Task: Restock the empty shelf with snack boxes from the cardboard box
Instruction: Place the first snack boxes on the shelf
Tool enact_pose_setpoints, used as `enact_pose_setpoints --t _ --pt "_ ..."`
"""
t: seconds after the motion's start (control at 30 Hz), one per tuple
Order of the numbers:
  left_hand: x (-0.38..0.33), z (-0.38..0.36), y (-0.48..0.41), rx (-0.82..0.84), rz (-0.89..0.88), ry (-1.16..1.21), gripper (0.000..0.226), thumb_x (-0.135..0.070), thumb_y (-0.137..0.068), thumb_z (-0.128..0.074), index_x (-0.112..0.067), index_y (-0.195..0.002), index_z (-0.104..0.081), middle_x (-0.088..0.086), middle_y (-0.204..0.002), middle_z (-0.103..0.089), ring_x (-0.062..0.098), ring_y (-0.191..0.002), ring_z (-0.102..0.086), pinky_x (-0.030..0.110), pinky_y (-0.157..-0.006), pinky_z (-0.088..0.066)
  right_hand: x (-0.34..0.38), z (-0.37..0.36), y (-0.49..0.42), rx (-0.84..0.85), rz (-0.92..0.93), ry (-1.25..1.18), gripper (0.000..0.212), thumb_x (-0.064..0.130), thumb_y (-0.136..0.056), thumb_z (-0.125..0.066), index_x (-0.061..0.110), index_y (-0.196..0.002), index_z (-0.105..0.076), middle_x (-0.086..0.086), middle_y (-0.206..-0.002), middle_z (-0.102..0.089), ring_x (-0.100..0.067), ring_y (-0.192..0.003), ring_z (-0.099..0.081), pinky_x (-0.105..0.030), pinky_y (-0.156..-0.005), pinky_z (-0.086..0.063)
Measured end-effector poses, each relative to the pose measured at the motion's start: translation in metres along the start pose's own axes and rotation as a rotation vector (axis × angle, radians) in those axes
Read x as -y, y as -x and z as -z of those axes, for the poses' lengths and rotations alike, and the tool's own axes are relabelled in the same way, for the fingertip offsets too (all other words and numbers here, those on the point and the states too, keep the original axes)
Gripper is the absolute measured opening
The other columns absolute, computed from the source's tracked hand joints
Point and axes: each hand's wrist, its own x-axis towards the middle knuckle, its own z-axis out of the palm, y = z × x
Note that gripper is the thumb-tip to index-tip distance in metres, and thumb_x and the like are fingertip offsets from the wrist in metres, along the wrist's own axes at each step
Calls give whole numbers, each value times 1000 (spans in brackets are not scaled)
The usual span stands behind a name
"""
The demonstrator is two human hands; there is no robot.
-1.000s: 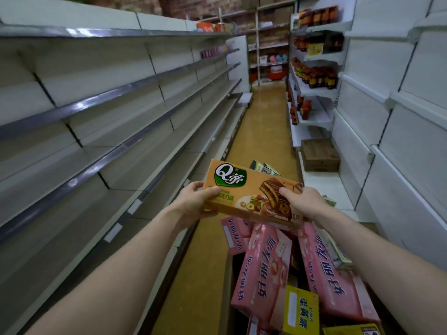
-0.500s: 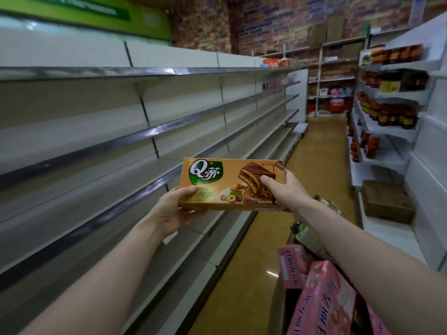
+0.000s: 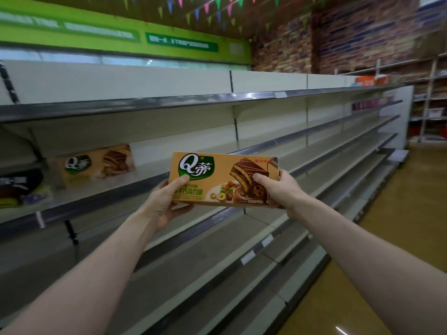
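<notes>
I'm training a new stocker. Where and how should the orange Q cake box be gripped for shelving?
By its short ends, one hand from each side, as the left hand and right hand hold it: thumbs on the printed front, fingers behind. The orange box is long and flat, so end grips should keep it level.

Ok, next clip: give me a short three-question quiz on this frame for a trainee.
1. True or false: only one hand holds the orange snack box.
2. Where does a matching box already stand? A) on the floor B) on the shelf, left of the held box C) on the top shelf
3. What colour is the sign band above the shelving?
Key: 1 false, the left hand and right hand both grip it; 2 B; 3 green.
</notes>
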Motion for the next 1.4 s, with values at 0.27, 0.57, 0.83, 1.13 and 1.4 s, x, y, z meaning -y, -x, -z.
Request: enact_pose_setpoints --t 0.27,0.57,0.83,1.13,1.4 --pt "-38 100 -23 -103 -106 -71 25 -25 -88 -66 -16 -112 -62 9 -102 -72 28 -104 -63 43 -86 -51 38 -105 -27 132 112 -46 55 35 -88 -67 16 -134 -42 -4 -116 -60 -13 -92 -58 -22 -61 -44" --pt "-64 187 -50 -259 -144 -77 30 -19 -88 -66 -15 -117 -61 10 -105 -72 24 -97 -66 36 -78 -51 69 -210 -79 293 150 -64 62 32 -85 -71 14 -136 -40 -11 -118 -61 -20 -95 -63 -25 -64 -48" --pt "-74 234 -103 -485 -163 -158 20 -12 -86 -69 -8 -106 -66 7 -89 -74 15 -77 -69 24 -62 -53 90 -288 -156 440 201 -66 57 23 -87 -70 16 -135 -41 -5 -97 -64 -16 -76 -65 -26 -56 -50" --pt "-73 255 -160 -668 -79 -220 19 -1 -91 -56 -15 -102 -62 8 -86 -71 20 -75 -67 29 -59 -52 79 -357 -229 599 187 -93 47 9 -84 -71 14 -125 -48 -9 -103 -66 -26 -89 -66 -34 -72 -53" --pt "-68 286 -195 -802 -75 -394 70 -14 -54 -64 -17 -123 -58 9 -116 -67 29 -104 -65 51 -90 -54 72 -388 -263 759 196 -23 59 -1 -83 -68 13 -133 -41 -9 -113 -62 -21 -94 -60 -28 -66 -51"
